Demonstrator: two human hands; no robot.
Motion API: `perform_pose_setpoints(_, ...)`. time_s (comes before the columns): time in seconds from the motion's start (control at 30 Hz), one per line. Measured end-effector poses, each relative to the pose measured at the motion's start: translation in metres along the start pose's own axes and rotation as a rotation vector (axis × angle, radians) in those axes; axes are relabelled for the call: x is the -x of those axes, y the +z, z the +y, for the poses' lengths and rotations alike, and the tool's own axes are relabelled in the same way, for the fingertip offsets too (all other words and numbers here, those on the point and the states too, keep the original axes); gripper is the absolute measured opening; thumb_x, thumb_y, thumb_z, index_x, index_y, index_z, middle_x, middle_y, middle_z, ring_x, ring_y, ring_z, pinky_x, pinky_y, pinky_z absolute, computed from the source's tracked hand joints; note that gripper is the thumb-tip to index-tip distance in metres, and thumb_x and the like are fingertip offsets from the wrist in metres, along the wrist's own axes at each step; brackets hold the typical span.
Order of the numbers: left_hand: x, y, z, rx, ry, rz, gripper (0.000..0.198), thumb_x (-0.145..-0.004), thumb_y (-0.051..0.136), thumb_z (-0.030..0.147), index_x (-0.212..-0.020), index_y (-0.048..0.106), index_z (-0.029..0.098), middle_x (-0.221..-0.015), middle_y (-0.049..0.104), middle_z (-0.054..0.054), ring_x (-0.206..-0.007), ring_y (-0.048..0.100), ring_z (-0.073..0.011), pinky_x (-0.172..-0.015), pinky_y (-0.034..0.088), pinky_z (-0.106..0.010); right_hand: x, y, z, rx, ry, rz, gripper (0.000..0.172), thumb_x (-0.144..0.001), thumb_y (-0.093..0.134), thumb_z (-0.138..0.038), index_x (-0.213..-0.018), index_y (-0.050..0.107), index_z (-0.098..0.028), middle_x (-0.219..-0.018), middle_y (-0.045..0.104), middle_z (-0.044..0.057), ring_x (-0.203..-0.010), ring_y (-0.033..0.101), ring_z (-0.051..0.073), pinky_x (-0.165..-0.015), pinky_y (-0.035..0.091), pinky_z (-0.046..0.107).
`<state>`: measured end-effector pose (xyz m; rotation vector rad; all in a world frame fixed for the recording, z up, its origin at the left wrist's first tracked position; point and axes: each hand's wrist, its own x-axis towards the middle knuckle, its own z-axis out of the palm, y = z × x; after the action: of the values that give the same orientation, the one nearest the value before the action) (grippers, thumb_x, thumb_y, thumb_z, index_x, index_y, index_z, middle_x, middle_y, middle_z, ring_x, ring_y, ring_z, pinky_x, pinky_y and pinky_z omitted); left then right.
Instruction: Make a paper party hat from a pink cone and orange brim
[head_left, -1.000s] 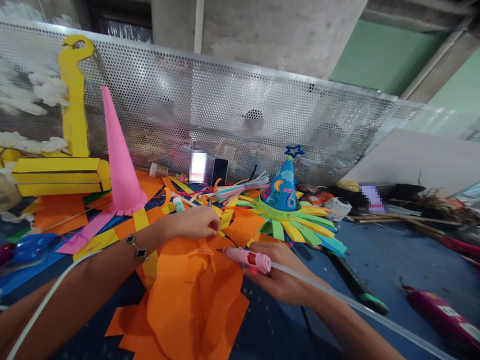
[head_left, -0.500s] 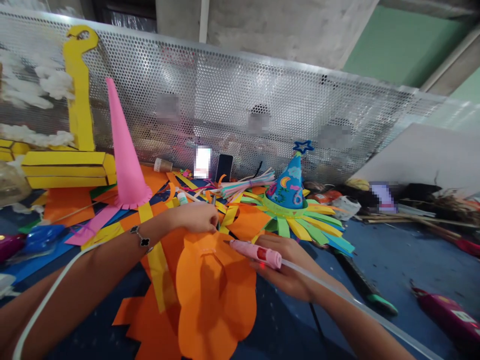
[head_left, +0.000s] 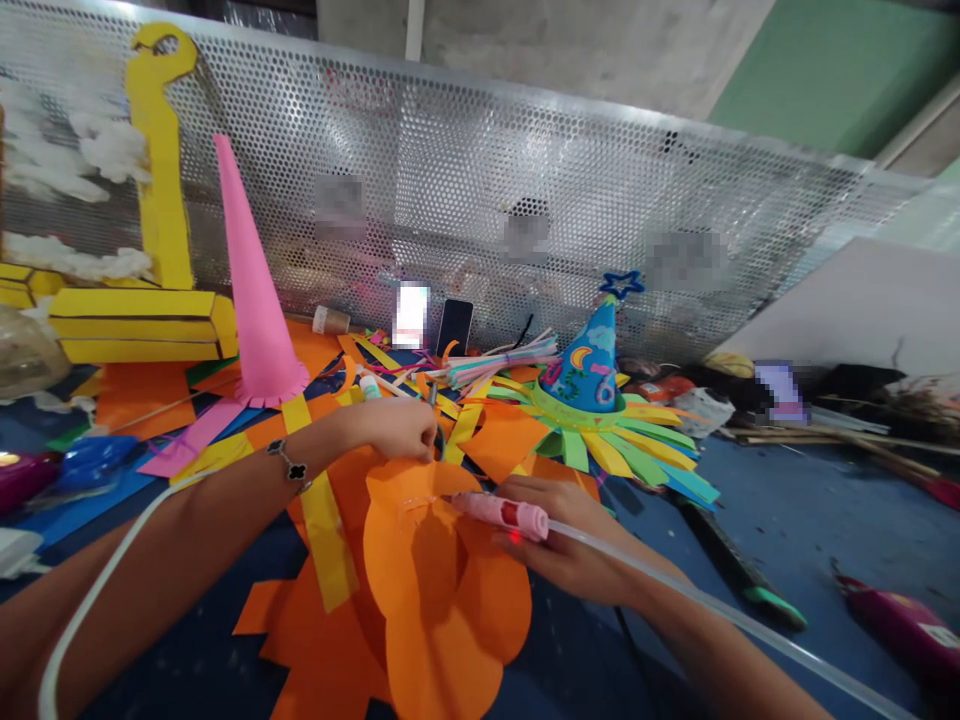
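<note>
My right hand (head_left: pixel 568 540) is closed round a pink glue gun (head_left: pixel 501 513) with a clear glue stick (head_left: pixel 697 604) trailing back over my forearm. Its nozzle points left onto an orange paper cut-out (head_left: pixel 442 590) with rounded lobes. My left hand (head_left: pixel 397 428), a bracelet on its wrist, is closed and pinches the top edge of that orange paper. More orange paper and a yellow strip (head_left: pixel 326 520) lie beneath.
A tall pink paper cone (head_left: pixel 253 280) stands at the left beside a yellow cardboard structure (head_left: pixel 150 300). A blue party hat (head_left: pixel 589 362) with coloured paper fringe sits behind my right hand. A perforated metal panel (head_left: pixel 487 170) closes the back. A white cable (head_left: pixel 97 590) crosses my left arm.
The orange cut-out has been lifted and turned, so its rounded lobes now face me. Both hands stay in place; the view has shifted slightly.
</note>
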<state>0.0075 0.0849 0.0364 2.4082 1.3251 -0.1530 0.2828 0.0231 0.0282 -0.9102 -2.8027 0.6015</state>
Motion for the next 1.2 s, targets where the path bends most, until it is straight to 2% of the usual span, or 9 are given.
perform_pose_setpoints(0.2,0.0052,-0.0029,0.0055,-0.019,-0.023,-0.020,0.019,-0.082,0.065,0.029,-0.088,0.081,0.020,-0.086,0.079,-0.005,-0.069,0.063,-0.0189,-0.056,0.035,-0.029,-0.0012,0.0027,-0.0021,0.005,-0.018,-0.021,0.037,-0.108,0.047,-0.050,-0.088,0.057,-0.021,-0.087,0.065,0.005,-0.075,0.056,0.017,-0.067,0.035,0.031)
perform_pose_setpoints(0.6,0.0071,-0.0017,0.0068,-0.039,-0.027,-0.018,0.020,-0.079,0.061,0.025,-0.083,0.080,0.020,-0.079,0.076,-0.006,-0.062,0.059,-0.0183,-0.055,0.034,-0.030,-0.0020,0.0036,-0.0001,0.017,0.017,-0.038,0.037,-0.107,0.050,-0.053,-0.091,0.058,-0.021,-0.088,0.063,0.004,-0.075,0.057,0.017,-0.067,0.037,0.029)
perform_pose_setpoints(1.2,0.0045,0.0001,0.0032,-0.059,-0.014,-0.017,0.015,-0.080,0.062,0.026,-0.075,0.075,0.020,-0.073,0.072,-0.004,-0.058,0.054,-0.0166,-0.053,0.031,-0.031,-0.0019,0.0074,0.0040,0.116,-0.027,-0.063,0.040,-0.109,0.043,-0.055,-0.093,0.057,-0.021,-0.089,0.064,0.006,-0.078,0.060,0.019,-0.068,0.035,0.031)
